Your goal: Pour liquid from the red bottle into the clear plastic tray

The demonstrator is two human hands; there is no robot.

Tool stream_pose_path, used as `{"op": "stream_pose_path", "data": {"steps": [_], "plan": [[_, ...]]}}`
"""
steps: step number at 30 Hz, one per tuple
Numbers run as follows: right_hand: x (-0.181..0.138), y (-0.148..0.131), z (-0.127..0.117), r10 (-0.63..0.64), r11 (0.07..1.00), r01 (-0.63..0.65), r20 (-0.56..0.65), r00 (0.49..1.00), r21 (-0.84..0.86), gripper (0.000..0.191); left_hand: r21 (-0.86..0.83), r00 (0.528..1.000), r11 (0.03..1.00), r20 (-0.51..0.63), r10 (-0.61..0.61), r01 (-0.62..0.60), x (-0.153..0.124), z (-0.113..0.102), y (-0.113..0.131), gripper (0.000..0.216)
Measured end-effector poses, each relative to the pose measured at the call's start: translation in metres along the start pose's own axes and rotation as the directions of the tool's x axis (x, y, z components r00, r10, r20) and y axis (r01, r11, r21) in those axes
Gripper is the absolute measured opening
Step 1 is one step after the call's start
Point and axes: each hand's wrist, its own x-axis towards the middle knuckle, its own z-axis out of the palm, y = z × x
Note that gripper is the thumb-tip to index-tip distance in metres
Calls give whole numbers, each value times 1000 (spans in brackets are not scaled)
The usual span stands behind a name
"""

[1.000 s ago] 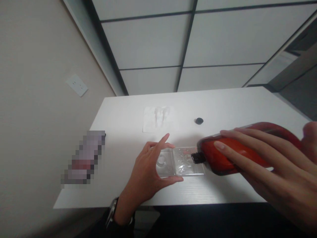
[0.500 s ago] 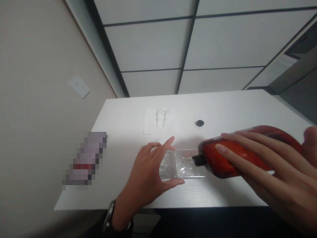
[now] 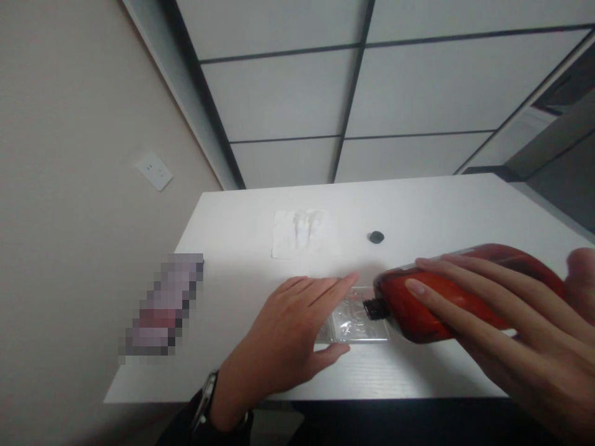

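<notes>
The white table [image 3: 223, 353] runs partly out of sight behind the hands. The red bottle [image 3: 441, 306] lies tipped sideways in the right hand [image 3: 525, 316], whose gripping fingers cover much of it. The left hand [image 3: 290, 334] is spread, thumb apart from fingers (whether it touches anything, I cannot tell), and hides the left part of the clear case [image 3: 356, 328] beneath. The bottle's black neck [image 3: 375, 309] points left over the case, between the hands.
</notes>
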Motion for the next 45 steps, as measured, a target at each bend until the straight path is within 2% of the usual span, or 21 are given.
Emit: {"op": "stream_pose_path", "data": {"steps": [8,17,26,33,45], "plan": [[0,0,1,16,1000,-16,4,1000,20,69,-23,999,1000,43,-12,13,6,-3,-1,64],[2,2,0,-46,999,46,-4,999,-11,70,-60,999,997,37,-36,38,7,2,-4,60],[2,1,-2,-46,999,46,22,999,-10,72,-50,999,998,35,-38,40,8,0,-4,63],[4,1,-6,-55,998,56,24,998,-25,73,-32,999,999,14,-30,30,4,1,-6,73],[7,0,-6,-68,997,68,15,998,-29,77,2,997,998,-59,-57,57,-4,4,-8,112]]}}
